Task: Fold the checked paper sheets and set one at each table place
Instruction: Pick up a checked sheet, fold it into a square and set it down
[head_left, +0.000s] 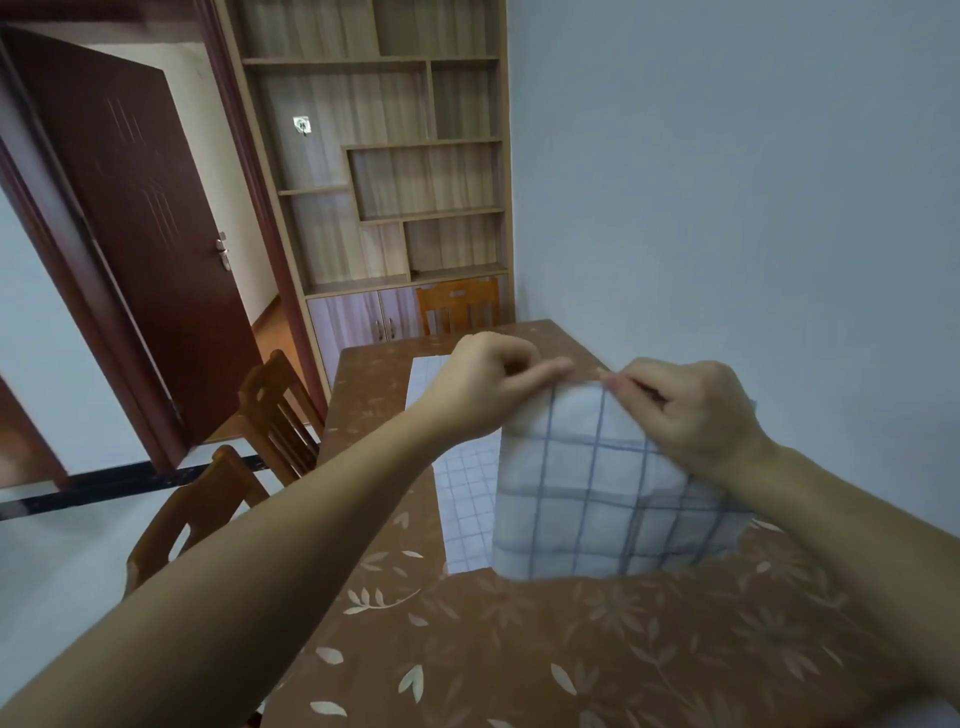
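Head view: my fingertips (545, 371) meet at the top edge of a white paper sheet checked with blue-grey lines (597, 493). My left hand (483, 384) pinches that edge between thumb and forefinger, the other fingers curled in. My right hand (691, 410) pinches the same edge just beside it, knuckles toward me, so the two hands are nearly touching. The sheet hangs from this grip, slightly bowed and blurred; I cannot tell whether its lower edge touches the brown tablecloth printed with pale leaves (519, 649) or hangs just above it. Behind it and to its left, more white checked paper (462, 499) lies flat on the cloth, partly hidden by my left wrist; I cannot tell whether that is one sheet or several. Along the table's left side stand two orange-brown wooden chairs (280, 410), and a third chair (457, 306) stands at the far end. Beyond are a pale wooden shelf unit (389, 156), a dark red-brown door (140, 234) standing open, and a pale blue wall (727, 156) on the right.
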